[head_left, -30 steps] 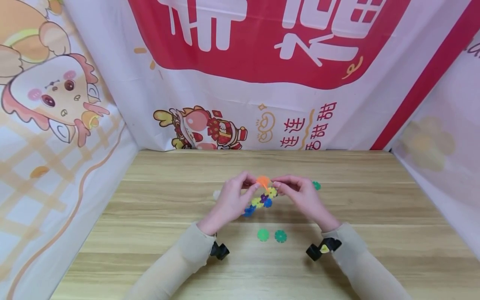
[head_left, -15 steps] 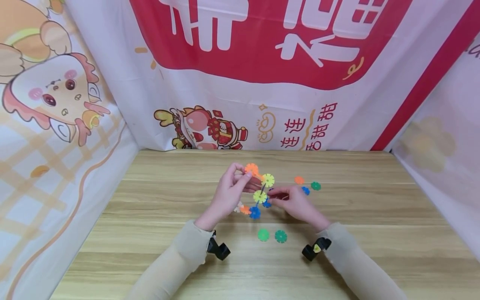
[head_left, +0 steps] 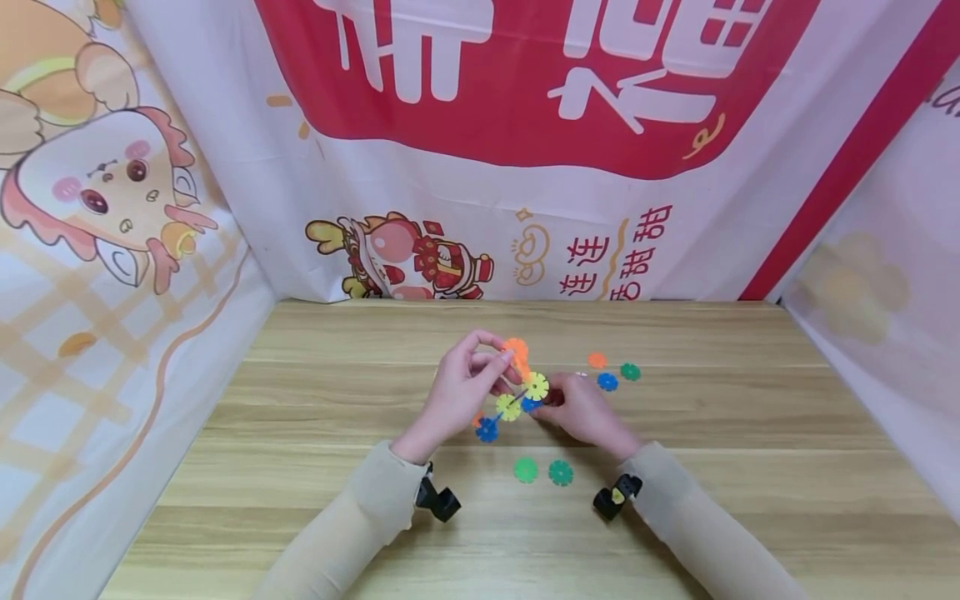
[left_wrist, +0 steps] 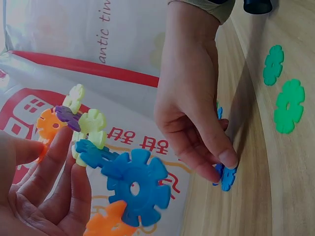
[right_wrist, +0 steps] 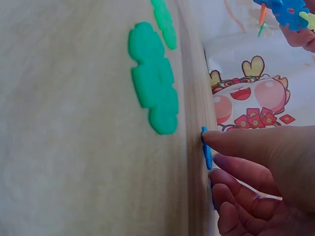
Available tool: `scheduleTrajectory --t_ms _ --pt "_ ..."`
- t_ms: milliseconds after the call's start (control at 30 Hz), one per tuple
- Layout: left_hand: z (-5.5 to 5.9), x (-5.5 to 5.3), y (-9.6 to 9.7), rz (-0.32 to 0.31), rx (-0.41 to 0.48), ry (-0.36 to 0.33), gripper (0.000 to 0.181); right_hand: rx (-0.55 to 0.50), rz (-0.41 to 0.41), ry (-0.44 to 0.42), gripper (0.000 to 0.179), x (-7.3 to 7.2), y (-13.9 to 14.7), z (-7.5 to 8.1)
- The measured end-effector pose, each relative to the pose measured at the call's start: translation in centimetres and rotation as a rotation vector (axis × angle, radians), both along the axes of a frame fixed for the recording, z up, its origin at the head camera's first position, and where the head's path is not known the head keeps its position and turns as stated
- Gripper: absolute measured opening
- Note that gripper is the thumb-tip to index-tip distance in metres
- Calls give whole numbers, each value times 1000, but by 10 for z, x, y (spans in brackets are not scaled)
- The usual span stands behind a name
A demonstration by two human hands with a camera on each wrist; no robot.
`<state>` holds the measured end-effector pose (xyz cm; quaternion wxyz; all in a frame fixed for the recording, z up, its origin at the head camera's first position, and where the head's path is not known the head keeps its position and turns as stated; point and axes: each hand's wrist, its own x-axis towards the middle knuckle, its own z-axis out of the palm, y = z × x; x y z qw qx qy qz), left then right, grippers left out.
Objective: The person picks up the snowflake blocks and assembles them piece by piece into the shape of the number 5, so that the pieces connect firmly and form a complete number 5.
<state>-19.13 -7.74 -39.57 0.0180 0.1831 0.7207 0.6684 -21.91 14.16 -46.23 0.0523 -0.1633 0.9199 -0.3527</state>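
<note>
My left hand (head_left: 459, 390) pinches the orange end of a chain of interlocking plastic snowflake discs (head_left: 508, 407), held above the table. In the left wrist view the chain runs from an orange disc (left_wrist: 48, 123) through yellow and purple ones to a large blue disc (left_wrist: 152, 179), with more orange at the near end. Low at the tabletop, my right hand (head_left: 587, 410) pinches a loose blue snowflake disc (right_wrist: 206, 148) between thumb and fingers. Another bit of blue shows beneath those fingers, partly hidden.
Two green discs (head_left: 561, 473) lie on the wooden table (head_left: 337, 500) in front of the hands. Beyond the right hand are an orange disc (head_left: 597, 360), a blue disc (head_left: 607, 382) and a dark green disc (head_left: 630, 372). Printed cloth (head_left: 420, 183) walls the back and sides.
The right hand has left the chain and come down to a blue disc on the table. My left hand has carried the chain slightly left, and its discs have swung.
</note>
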Motion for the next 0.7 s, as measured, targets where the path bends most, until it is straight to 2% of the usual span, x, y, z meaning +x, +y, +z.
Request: scheduleTrajectory --t_ms 200,333,533,700 --pt "-2 -2 2 -3 -20 20 16 42 17 -18 16 -6 -1 -1" --pt "-2 -3 2 6 -38 37 16 22 24 -48 21 -10 -1 0" --pt "-1 -5 1 33 -98 67 14 -127 52 -59 22 -6 6 2" --pt "0 -6 0 33 -109 70 13 -217 57 -25 13 -3 14 14"
